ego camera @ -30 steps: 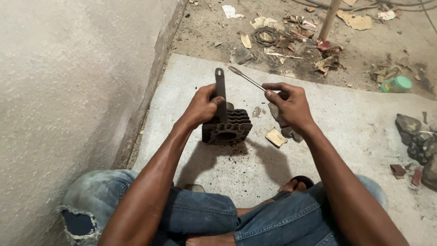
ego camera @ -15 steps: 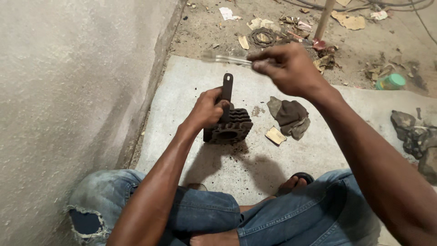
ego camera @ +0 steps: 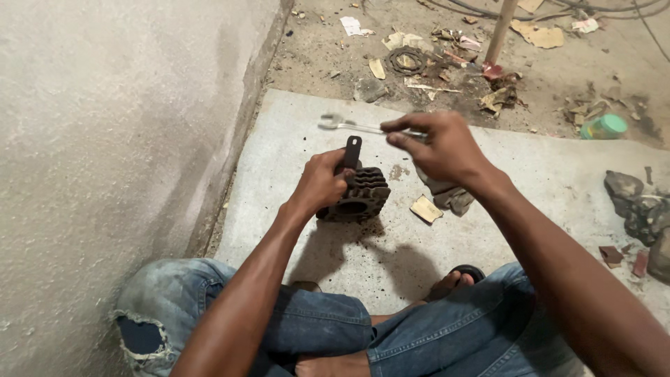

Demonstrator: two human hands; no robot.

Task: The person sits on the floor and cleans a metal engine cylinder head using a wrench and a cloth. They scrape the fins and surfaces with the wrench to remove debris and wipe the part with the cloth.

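Head view: our left hand (ego camera: pixel 322 183) clamps the flat dark metal bar (ego camera: pixel 351 151) against the dark finned metal cylinder block (ego camera: pixel 357 195); above that block, our right hand (ego camera: pixel 438 145) pinches a slim silver spanner (ego camera: pixel 347 126), which we judge could glance off the bar onto our knuckles.

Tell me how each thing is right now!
Left hand: gripping the flat metal bar.
Flat metal bar: upright against the cylinder.
Finned cylinder: resting on the slab, bore facing the camera.
Right hand: holding the spanner.
Spanner: raised, roughly level, blurred.
Rag: crumpled, partly hidden.
Green-lidded jar: lying on the ground, lid on.

Concrete slab (ego camera: pixel 530 181): finned cylinder (ego camera: pixel 359 195), rag (ego camera: pixel 447 195), cardboard scrap (ego camera: pixel 426 209).
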